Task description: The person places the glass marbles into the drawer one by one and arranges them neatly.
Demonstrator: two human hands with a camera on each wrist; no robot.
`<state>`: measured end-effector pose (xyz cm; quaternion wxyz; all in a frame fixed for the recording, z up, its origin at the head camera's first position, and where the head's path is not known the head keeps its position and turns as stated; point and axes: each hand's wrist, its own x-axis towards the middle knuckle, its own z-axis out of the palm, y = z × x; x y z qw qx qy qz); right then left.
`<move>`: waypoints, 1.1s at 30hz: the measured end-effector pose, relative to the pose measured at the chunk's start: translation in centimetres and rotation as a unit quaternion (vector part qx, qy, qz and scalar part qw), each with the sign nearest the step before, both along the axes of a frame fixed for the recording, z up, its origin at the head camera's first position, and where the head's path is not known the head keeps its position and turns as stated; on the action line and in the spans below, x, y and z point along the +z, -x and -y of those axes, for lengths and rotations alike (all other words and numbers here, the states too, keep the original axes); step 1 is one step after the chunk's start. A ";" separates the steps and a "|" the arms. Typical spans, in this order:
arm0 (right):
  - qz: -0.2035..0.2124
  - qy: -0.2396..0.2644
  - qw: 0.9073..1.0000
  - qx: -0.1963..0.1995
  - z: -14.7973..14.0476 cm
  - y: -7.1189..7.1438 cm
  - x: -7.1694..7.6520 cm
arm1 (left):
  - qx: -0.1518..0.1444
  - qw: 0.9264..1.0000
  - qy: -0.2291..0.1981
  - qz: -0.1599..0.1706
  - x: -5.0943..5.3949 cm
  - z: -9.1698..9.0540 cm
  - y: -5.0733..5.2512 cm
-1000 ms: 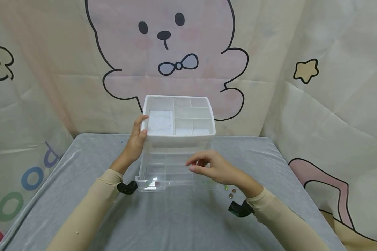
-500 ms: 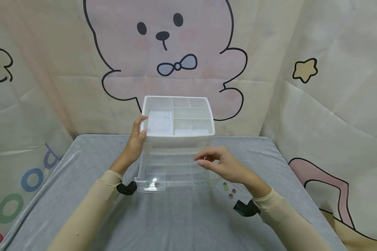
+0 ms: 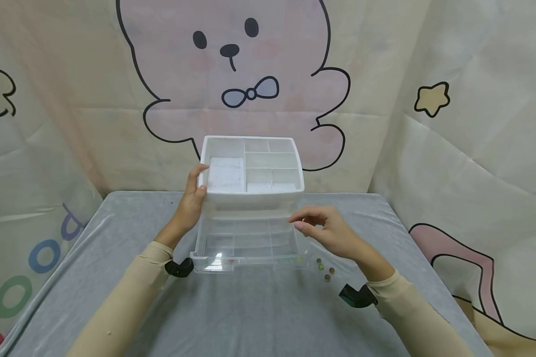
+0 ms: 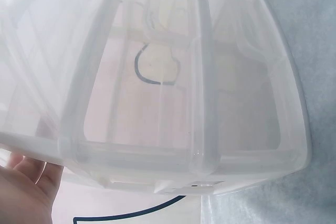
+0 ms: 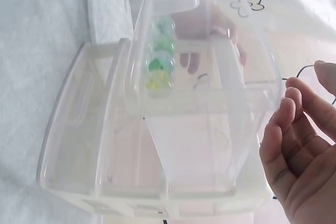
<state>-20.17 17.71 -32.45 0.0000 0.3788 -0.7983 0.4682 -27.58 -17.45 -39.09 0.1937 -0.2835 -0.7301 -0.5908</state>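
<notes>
A white, semi-clear drawer organizer [image 3: 252,193] with a compartmented top stands on the table, and its clear drawer [image 3: 250,245] is pulled out toward me. My left hand [image 3: 189,208] grips the organizer's upper left side, thumb toward the front. Over the drawer's right edge hovers my right hand [image 3: 328,230], its fingers loosely bent and nothing seen between them. Several green and yellow glass marbles [image 5: 161,45] lie in a row inside the drawer in the right wrist view. Several more loose marbles [image 3: 320,267] rest on the cloth to the drawer's right.
A grey-blue cloth [image 3: 250,317] covers the table. Behind it hangs a curtain [image 3: 375,124] printed with a pink bear, and more printed fabric closes off both sides. Black wrist cameras [image 3: 358,296] sit under both forearms.
My right hand has moved right, from above the drawer's middle to its right edge. The left hand keeps its grip on the organizer, and the view has shifted slightly.
</notes>
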 end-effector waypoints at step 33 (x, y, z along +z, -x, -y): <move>0.004 0.026 0.998 -0.050 -5.8 1.1 -4.3 | -0.005 1.000 -0.013 0.001 -0.2 -0.1 0.0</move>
